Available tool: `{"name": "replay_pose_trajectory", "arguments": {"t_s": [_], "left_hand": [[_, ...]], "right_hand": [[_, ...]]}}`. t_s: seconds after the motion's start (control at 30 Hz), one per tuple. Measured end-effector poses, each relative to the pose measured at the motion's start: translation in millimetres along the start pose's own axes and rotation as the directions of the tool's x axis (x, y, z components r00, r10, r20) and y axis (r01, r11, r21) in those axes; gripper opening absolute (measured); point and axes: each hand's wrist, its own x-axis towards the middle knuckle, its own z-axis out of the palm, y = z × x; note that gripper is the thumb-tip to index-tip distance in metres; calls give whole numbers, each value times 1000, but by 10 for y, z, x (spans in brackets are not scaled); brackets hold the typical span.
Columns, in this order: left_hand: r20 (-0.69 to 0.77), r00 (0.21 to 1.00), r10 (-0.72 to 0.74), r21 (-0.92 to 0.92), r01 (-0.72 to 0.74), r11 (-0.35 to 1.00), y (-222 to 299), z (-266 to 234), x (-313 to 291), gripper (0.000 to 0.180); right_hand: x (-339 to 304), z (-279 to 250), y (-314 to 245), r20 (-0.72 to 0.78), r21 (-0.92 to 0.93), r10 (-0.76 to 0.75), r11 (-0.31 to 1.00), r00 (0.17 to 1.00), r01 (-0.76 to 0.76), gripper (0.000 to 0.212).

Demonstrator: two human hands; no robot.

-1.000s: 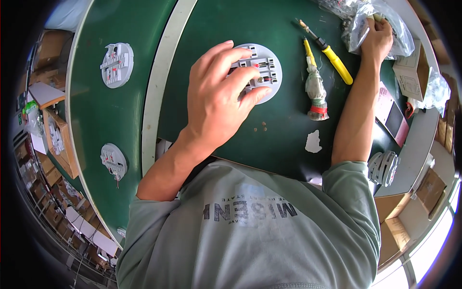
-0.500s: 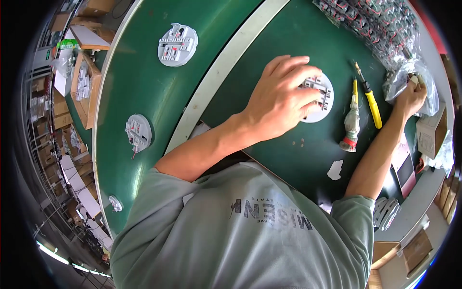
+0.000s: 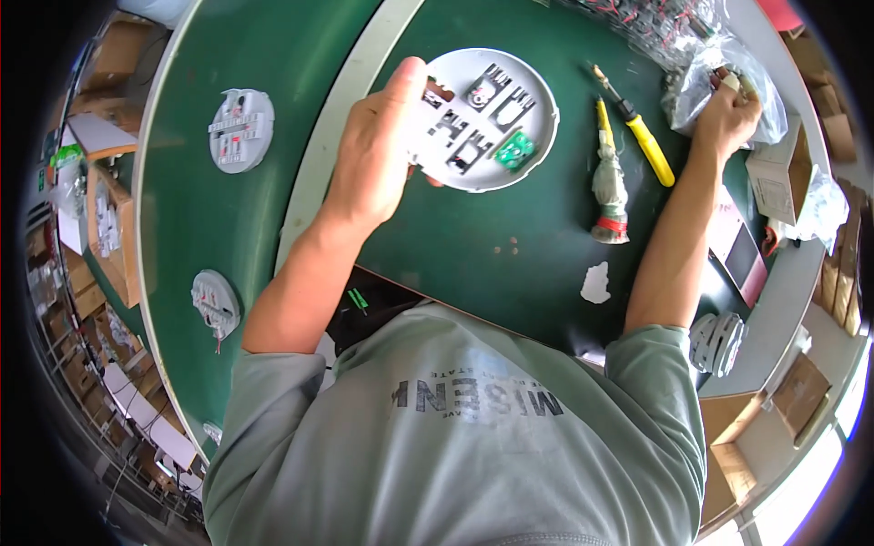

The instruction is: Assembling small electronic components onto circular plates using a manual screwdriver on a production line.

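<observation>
My left hand (image 3: 371,155) is closed on the left rim of a round white plastic housing (image 3: 537,105). The housing is lifted and tilted, its inner face in view with metal contacts and a small green circuit board (image 3: 514,151). At the far right, my right hand (image 3: 728,118) reaches into a clear plastic bag (image 3: 683,100), its fingers curled. Small brownish and whitish pieces show at the fingertips, too unclear to name. Between the hands lie a yellow-handled tool (image 3: 650,150) with a thin tip and a yellow-ended stick wrapped in grey with a red band (image 3: 611,187).
More round white housings (image 3: 241,132) sit on the green surface at left, beyond a pale strip (image 3: 341,118). Several wired parts in clear wrap (image 3: 628,23) lie at the back right. A white scrap (image 3: 595,283) and an open carton (image 3: 778,182) are at right.
My left hand has drawn the housing up and left off the table and tilted it. My right hand stays at the bag. The whole view has shifted.
</observation>
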Motion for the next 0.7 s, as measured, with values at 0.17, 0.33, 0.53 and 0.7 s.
{"name": "replay_pose_trajectory", "arguments": {"t_s": [0.17, 0.33, 0.53, 0.7], "left_hand": [[27, 989, -148, 35, 147, 988, 30, 38, 32, 60], [74, 982, -173, 64, 169, 984, 20, -28, 43, 58], [104, 976, -190, 85, 181, 980, 5, -69, 57, 58], [127, 973, -193, 99, 181, 979, 33, -83, 48, 58]], "right_hand": [[26, -45, 230, 36, 86, 0, 996, 999, -3, 25], [-17, -29, 226, 45, 119, -7, 993, 999, 2, 23], [10, -38, 280, 76, 285, 38, 957, 996, -58, 21], [2, -74, 234, 69, 330, 89, 938, 994, -107, 24]]}}
